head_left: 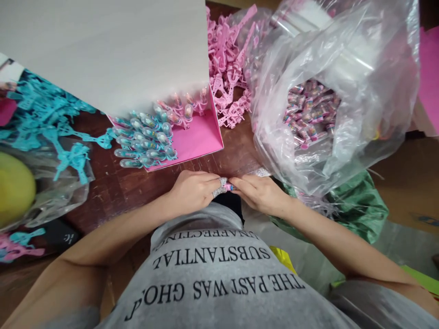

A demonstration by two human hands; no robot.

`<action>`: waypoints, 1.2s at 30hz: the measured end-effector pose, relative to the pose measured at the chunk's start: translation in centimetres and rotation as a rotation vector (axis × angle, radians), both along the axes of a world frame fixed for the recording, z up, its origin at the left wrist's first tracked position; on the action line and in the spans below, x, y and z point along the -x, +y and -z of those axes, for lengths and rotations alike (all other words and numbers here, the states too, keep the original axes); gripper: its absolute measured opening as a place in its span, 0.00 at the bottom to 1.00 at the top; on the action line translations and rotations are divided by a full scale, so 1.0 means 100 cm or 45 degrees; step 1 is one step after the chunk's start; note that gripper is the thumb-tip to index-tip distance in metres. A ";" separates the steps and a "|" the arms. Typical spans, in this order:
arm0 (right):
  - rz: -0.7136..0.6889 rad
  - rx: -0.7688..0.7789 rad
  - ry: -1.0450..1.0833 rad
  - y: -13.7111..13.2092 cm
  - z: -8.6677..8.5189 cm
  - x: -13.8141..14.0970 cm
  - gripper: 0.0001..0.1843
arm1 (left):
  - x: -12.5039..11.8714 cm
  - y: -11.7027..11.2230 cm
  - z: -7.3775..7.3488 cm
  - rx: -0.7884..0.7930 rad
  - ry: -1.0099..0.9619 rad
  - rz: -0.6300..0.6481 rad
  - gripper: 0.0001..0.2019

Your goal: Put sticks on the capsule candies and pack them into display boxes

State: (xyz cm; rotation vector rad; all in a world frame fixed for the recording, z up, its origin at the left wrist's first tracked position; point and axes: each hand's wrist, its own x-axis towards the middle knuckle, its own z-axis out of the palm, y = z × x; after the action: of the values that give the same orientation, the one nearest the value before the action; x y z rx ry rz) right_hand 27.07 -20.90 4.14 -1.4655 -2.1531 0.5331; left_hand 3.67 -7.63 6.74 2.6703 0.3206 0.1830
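Observation:
In front of my waist, both hands meet at the table's edge. My left hand [194,191] is closed around a silvery, lace-like piece [220,188], partly hidden by the fingers. My right hand [259,194] pinches the end of a small pink-and-blue tube [229,187], which touches the silvery piece. Beyond my hands stands a pink-lined box [195,144] with its white lid raised. Inside it, clear-topped capsules in blue plastic holders [146,137] fill the left side, and several in pink holders [185,109] stand at the back.
Blue plastic pieces [44,109] are heaped at the left, near a yellow round object [15,189]. Behind the box lie pink plastic pieces [228,68]. A clear plastic bag [370,105] at the right holds many small pink tubes [312,112]. Beneath it hangs green plastic [360,205].

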 end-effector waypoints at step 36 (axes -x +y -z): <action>1.174 -0.009 -0.149 -0.016 0.000 -0.131 0.22 | 0.004 0.002 0.006 1.808 -0.209 -0.981 0.21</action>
State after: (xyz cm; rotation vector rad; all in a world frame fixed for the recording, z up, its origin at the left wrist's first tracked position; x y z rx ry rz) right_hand 40.21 -22.49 4.09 -2.2734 -1.2990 0.0943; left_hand 3.32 -7.46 6.18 1.0481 0.9576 0.2600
